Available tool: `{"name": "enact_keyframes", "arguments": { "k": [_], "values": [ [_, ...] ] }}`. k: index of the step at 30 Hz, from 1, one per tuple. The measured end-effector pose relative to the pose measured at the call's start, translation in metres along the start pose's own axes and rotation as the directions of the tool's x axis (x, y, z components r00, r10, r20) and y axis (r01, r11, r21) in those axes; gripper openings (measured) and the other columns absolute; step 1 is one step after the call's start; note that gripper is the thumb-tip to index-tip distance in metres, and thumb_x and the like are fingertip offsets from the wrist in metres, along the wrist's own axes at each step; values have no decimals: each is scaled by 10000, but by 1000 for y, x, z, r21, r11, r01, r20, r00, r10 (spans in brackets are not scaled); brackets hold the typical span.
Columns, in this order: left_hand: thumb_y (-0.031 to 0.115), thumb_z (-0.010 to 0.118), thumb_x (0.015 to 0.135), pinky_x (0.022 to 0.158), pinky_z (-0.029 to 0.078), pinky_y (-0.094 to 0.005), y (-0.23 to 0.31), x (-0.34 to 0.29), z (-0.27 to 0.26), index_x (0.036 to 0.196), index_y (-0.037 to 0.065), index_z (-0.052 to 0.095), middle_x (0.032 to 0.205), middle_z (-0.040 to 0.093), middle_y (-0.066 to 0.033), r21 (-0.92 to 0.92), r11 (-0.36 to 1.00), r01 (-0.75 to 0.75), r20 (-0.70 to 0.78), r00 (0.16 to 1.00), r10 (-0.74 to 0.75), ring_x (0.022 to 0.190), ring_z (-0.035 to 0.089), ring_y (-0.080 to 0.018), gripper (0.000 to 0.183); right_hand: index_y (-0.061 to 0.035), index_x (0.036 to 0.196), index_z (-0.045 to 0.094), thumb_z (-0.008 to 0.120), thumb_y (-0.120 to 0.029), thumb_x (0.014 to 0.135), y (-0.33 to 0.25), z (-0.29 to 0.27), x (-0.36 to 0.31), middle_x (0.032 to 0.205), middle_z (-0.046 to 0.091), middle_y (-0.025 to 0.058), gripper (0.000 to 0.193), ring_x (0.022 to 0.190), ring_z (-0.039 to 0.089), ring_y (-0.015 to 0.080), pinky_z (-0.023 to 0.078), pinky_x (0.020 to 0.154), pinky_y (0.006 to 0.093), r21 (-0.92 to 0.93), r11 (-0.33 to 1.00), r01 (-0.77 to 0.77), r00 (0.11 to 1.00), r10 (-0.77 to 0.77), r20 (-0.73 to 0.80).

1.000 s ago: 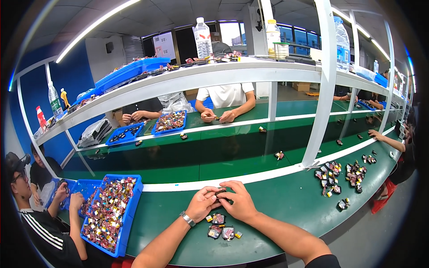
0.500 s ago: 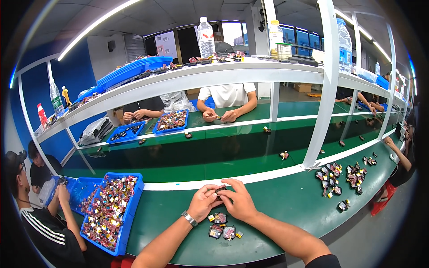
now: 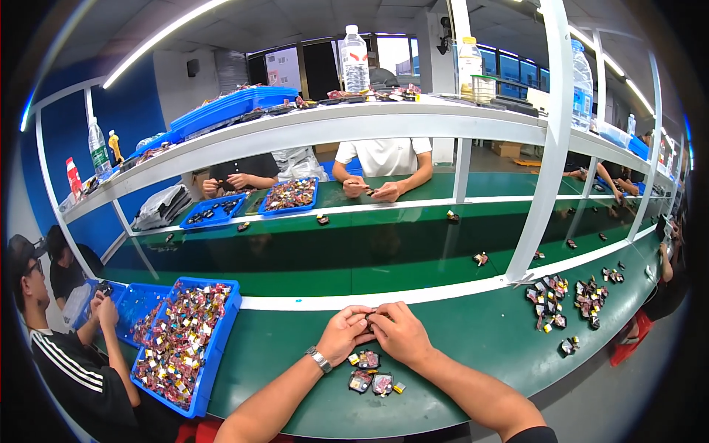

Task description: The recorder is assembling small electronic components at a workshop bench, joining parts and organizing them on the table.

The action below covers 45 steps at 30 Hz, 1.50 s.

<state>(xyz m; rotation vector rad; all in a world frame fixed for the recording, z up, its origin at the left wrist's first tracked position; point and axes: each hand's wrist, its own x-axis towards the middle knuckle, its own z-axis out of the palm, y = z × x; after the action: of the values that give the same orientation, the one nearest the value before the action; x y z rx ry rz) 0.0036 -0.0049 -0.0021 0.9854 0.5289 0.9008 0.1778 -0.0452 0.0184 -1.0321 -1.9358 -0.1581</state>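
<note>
Above the near edge of the green bench, my left hand, with a metal-banded watch at its wrist, and my right hand meet with bent fingers. Between their fingertips they pinch a small dark electronic part, mostly covered by the fingers. Just below my hands lie several black-cased electronic assemblies with reddish boards and a small yellow piece. To the left, a blue tray is heaped with similar reddish boards carrying white and yellow bits.
More assemblies lie in clusters on the bench at right. A white shelf post rises from the bench's far edge, carrying a shelf with bottles and trays. Co-workers sit across the belt and at my left.
My right hand's fingers have folded in closer around the part, which is now more hidden. The whole view has shifted slightly.
</note>
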Motion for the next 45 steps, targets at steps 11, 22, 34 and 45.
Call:
{"name": "enact_keyframes", "arguments": {
  "k": [11, 22, 34, 45],
  "values": [
    [65, 553, 965, 939, 541, -384, -2, -2, 0, 1199, 41, 498, 1198, 618, -96, 3, 1000, 14, -20, 1000, -14, 1095, 613, -192, 242, -54, 898, 676, 675, -38, 738, -3, 7, -3, 921, 615, 42, 161, 873, 604, 223, 540, 702, 327, -71, 997, -3, 999, 0, -39],
    [-13, 470, 971, 914, 549, -387, -5, 4, -1, 1212, 13, 454, 1203, 609, -146, 48, 998, -38, -138, 989, 44, 1070, 627, -226, 243, -66, 1019, 667, 766, -163, 752, 1, 12, -4, 1173, 581, 110, 301, 1019, 587, 283, 524, 836, 369, 30, 998, -46, 998, 44, 49],
    [21, 524, 951, 1001, 500, -421, 0, 11, -1, 1273, -14, 453, 1343, 526, -208, 209, 974, -88, -87, 990, 108, 1241, 539, -308, 332, -30, 928, 692, 763, -158, 717, 155, 23, 29, 1030, 662, 120, 257, 957, 621, 334, 507, 852, 411, -64, 905, -422, 907, 419, -46],
    [-7, 510, 945, 950, 529, -353, -2, 10, 1, 1125, -41, 579, 1196, 630, -164, 364, 931, -39, -49, 997, 61, 1130, 612, -239, 196, -6, 1209, 550, 663, -192, 716, 281, -67, 2, 1167, 534, 196, 539, 1113, 485, 397, 385, 977, 483, -649, 290, -703, 680, 543, -493]
  ]
}}
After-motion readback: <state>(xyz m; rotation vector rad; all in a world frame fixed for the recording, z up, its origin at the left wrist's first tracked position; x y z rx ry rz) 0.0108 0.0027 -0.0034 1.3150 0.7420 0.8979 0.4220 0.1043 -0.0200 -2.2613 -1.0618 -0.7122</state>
